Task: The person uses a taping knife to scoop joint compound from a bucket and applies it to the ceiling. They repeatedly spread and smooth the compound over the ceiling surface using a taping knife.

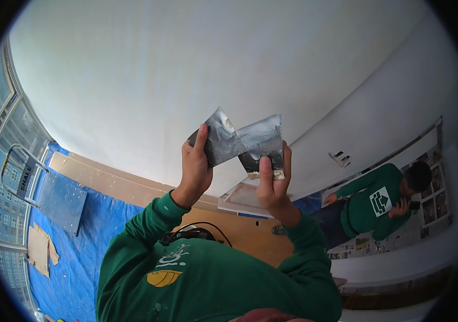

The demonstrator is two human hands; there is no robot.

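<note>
My left hand (198, 166) is closed on a dark metal scraper blade (220, 144), its thumb along the left side; grey-white smears coat the blade. My right hand (272, 188) grips a second flat scraper (259, 139) from below, with its thumb on the face. That scraper has a smeared grey surface and a pale, crusted lower strip. The two scrapers are raised in front of the white wall (213, 59), their inner edges touching or overlapping near the middle; I cannot tell which.
A co-worker (363, 198) in green stands at right, holding a small dark object. Left are windows (6, 123), blue sheeting (78, 273), a metal step platform (62, 204) and cardboard (41, 252). Behind my arms lie an orange-brown board (250, 241) and a dark cabled item (197, 234).
</note>
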